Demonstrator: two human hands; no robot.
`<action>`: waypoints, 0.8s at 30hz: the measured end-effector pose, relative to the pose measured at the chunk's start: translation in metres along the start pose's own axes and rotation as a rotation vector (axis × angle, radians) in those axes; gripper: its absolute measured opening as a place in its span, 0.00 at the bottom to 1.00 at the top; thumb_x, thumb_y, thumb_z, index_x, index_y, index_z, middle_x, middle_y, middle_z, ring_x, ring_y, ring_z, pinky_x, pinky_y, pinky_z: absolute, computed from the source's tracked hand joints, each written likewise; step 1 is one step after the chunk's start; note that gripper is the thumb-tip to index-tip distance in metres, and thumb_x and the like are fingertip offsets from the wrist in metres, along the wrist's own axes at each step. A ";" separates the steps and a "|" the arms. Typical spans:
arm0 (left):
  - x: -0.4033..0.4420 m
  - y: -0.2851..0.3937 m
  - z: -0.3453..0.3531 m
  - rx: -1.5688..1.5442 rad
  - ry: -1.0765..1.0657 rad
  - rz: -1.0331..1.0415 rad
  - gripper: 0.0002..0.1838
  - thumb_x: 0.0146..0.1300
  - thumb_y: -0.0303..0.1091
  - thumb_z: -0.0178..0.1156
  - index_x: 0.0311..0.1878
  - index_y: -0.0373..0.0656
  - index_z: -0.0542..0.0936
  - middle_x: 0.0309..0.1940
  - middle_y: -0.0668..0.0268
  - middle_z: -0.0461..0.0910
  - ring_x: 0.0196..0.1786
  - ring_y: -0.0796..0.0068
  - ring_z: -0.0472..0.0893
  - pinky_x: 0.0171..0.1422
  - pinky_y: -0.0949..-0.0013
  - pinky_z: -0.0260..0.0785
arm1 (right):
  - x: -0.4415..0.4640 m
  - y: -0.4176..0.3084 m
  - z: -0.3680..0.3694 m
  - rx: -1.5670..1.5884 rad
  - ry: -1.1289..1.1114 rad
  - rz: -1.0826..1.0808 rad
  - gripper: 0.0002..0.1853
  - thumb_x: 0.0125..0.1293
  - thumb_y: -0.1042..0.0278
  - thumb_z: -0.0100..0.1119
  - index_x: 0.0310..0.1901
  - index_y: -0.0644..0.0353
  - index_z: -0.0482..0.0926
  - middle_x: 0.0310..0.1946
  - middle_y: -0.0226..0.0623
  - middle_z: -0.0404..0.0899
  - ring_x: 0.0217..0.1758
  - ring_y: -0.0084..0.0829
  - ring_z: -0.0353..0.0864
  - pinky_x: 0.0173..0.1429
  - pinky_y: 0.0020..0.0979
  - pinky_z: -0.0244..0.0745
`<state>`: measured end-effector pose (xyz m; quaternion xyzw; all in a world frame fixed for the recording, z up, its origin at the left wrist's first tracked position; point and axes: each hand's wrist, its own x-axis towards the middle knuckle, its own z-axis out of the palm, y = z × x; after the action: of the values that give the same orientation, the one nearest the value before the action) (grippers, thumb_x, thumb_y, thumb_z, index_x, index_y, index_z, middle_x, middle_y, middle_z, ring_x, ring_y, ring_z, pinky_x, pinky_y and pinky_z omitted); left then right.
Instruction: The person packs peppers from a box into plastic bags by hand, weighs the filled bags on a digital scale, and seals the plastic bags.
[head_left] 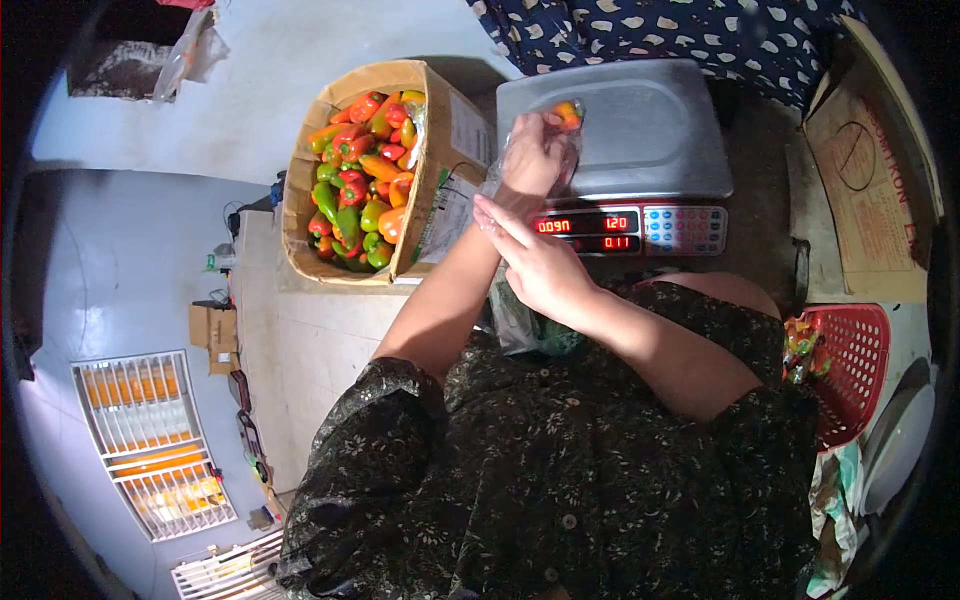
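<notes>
Fingers (512, 229) of our right hand (545, 270) extend nearly straight to our left wrist (518, 197), any grip unclear; our left hand (532, 155) curls around a pepper (569, 115) over the scale (650, 140). Tugging hard, we might tear the plastic (571, 166).

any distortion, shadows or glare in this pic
Head view: fisheye curving with black rounded edges; head view: dark shadow beside the carton; head view: faint highlights on the clear bag at the left hand, outline hard to trace.
</notes>
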<state>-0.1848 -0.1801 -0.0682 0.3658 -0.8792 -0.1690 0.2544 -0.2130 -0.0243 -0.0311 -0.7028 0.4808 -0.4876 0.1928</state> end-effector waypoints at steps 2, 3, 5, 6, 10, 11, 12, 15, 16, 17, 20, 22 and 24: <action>0.004 0.004 -0.002 -0.103 -0.010 -0.122 0.12 0.62 0.30 0.53 0.49 0.40 0.74 0.45 0.52 0.75 0.45 0.56 0.77 0.50 0.60 0.69 | 0.000 0.000 0.001 0.003 -0.010 0.001 0.30 0.56 0.79 0.49 0.64 0.66 0.63 0.71 0.40 0.53 0.39 0.40 0.81 0.43 0.35 0.79; 0.006 0.005 -0.002 -0.156 -0.015 -0.182 0.11 0.62 0.29 0.52 0.48 0.41 0.74 0.47 0.53 0.75 0.46 0.52 0.76 0.52 0.59 0.68 | -0.001 0.000 0.001 0.003 -0.015 0.003 0.30 0.55 0.79 0.49 0.64 0.66 0.63 0.71 0.40 0.53 0.38 0.40 0.81 0.41 0.35 0.79; 0.009 -0.003 0.002 -0.347 -0.046 -0.294 0.10 0.63 0.30 0.53 0.46 0.41 0.76 0.45 0.52 0.76 0.46 0.52 0.76 0.51 0.60 0.69 | -0.001 0.001 0.001 0.007 -0.040 0.016 0.37 0.50 0.81 0.51 0.67 0.63 0.59 0.71 0.38 0.51 0.49 0.39 0.78 0.46 0.35 0.79; 0.011 0.000 -0.002 -0.441 -0.061 -0.350 0.10 0.63 0.30 0.53 0.46 0.40 0.76 0.44 0.52 0.76 0.46 0.52 0.76 0.50 0.60 0.69 | -0.002 0.001 0.000 0.009 -0.053 0.022 0.40 0.48 0.81 0.52 0.68 0.62 0.57 0.72 0.38 0.50 0.55 0.39 0.76 0.48 0.35 0.78; -0.001 0.003 -0.020 -0.205 -0.187 -0.077 0.14 0.58 0.34 0.58 0.47 0.43 0.78 0.41 0.50 0.79 0.46 0.52 0.78 0.51 0.60 0.69 | -0.001 0.001 -0.001 -0.106 0.018 -0.022 0.34 0.52 0.78 0.52 0.65 0.64 0.62 0.71 0.39 0.53 0.30 0.38 0.80 0.34 0.35 0.78; -0.005 0.002 -0.026 -0.030 -0.149 0.065 0.17 0.56 0.35 0.60 0.49 0.44 0.77 0.42 0.49 0.79 0.46 0.51 0.79 0.51 0.60 0.70 | -0.001 0.000 -0.002 -0.117 -0.008 -0.007 0.34 0.51 0.78 0.52 0.65 0.64 0.62 0.71 0.39 0.53 0.29 0.37 0.80 0.33 0.35 0.78; -0.007 -0.001 -0.027 -0.062 -0.249 0.033 0.20 0.56 0.36 0.61 0.52 0.43 0.76 0.41 0.51 0.80 0.44 0.56 0.80 0.50 0.62 0.71 | -0.001 -0.001 -0.002 -0.126 -0.036 0.007 0.35 0.51 0.78 0.52 0.65 0.64 0.61 0.71 0.38 0.52 0.28 0.37 0.80 0.31 0.35 0.77; -0.009 0.005 -0.035 -0.049 -0.458 -0.020 0.28 0.55 0.36 0.64 0.60 0.44 0.72 0.41 0.56 0.82 0.42 0.64 0.81 0.51 0.66 0.72 | -0.001 -0.001 0.000 -0.141 0.011 -0.024 0.35 0.51 0.78 0.53 0.66 0.63 0.61 0.71 0.38 0.53 0.27 0.36 0.79 0.29 0.35 0.77; -0.010 0.005 -0.034 -0.084 -0.429 -0.062 0.27 0.53 0.37 0.64 0.58 0.45 0.73 0.40 0.53 0.81 0.43 0.59 0.81 0.51 0.63 0.72 | -0.001 -0.001 -0.001 -0.139 0.010 -0.025 0.36 0.51 0.78 0.53 0.66 0.63 0.61 0.71 0.38 0.53 0.27 0.36 0.79 0.29 0.35 0.77; -0.011 0.006 -0.032 -0.119 -0.401 -0.103 0.27 0.51 0.38 0.64 0.56 0.46 0.73 0.39 0.51 0.80 0.43 0.54 0.80 0.50 0.61 0.72 | -0.001 -0.002 -0.002 -0.138 0.009 -0.025 0.36 0.51 0.78 0.53 0.66 0.62 0.61 0.71 0.37 0.53 0.27 0.36 0.79 0.30 0.34 0.77; -0.011 -0.029 -0.002 -0.326 -0.225 -0.135 0.24 0.48 0.37 0.64 0.51 0.45 0.74 0.38 0.50 0.80 0.42 0.53 0.80 0.49 0.60 0.72 | -0.002 -0.002 -0.002 -0.133 0.030 -0.021 0.35 0.51 0.78 0.52 0.66 0.61 0.61 0.71 0.36 0.53 0.30 0.37 0.80 0.31 0.34 0.78; -0.002 -0.033 0.005 -0.374 -0.082 -0.164 0.23 0.47 0.36 0.64 0.48 0.42 0.73 0.37 0.53 0.80 0.40 0.56 0.80 0.47 0.61 0.72 | -0.001 0.000 0.002 -0.126 0.066 -0.022 0.35 0.52 0.79 0.51 0.66 0.60 0.62 0.71 0.35 0.54 0.33 0.38 0.81 0.32 0.34 0.78; 0.009 -0.027 0.006 -0.305 0.054 -0.231 0.20 0.47 0.35 0.64 0.44 0.40 0.73 0.36 0.57 0.80 0.38 0.60 0.80 0.46 0.62 0.72 | 0.001 0.007 0.003 -0.122 0.118 -0.024 0.33 0.54 0.79 0.50 0.66 0.59 0.61 0.71 0.34 0.55 0.36 0.39 0.82 0.34 0.34 0.79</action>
<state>-0.1784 -0.2040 -0.0838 0.4260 -0.7884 -0.3184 0.3091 -0.2140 -0.0286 -0.0372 -0.6890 0.5114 -0.5005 0.1150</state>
